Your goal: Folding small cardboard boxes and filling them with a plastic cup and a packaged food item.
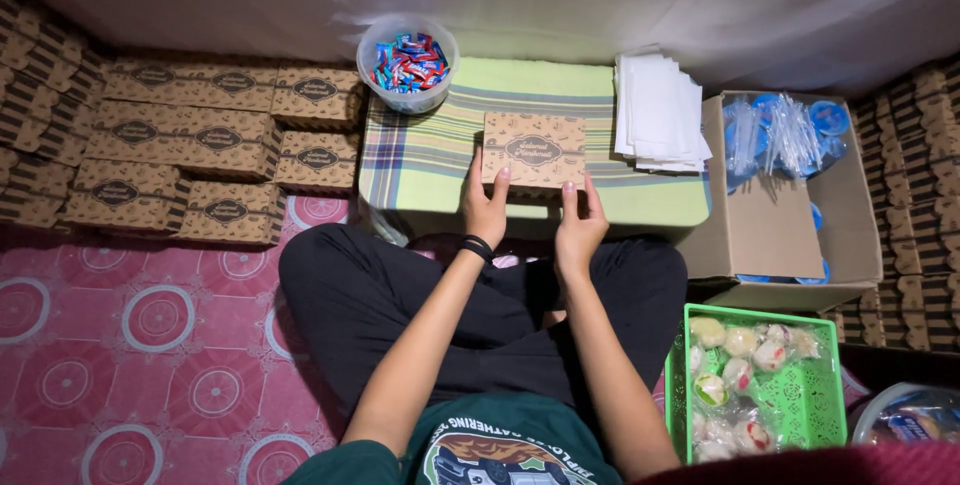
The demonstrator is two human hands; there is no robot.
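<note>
We see both hands, left hand (485, 207) and right hand (578, 225), each grip clamped on the brown cardboard box's (534, 150) near edge, box centred on the striped worktop (420, 160); likely light, crushable, best held by its edges

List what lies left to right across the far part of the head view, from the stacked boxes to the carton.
Stacked boxes → candy tub → box under both hands → white paper stack → open carton.
</note>
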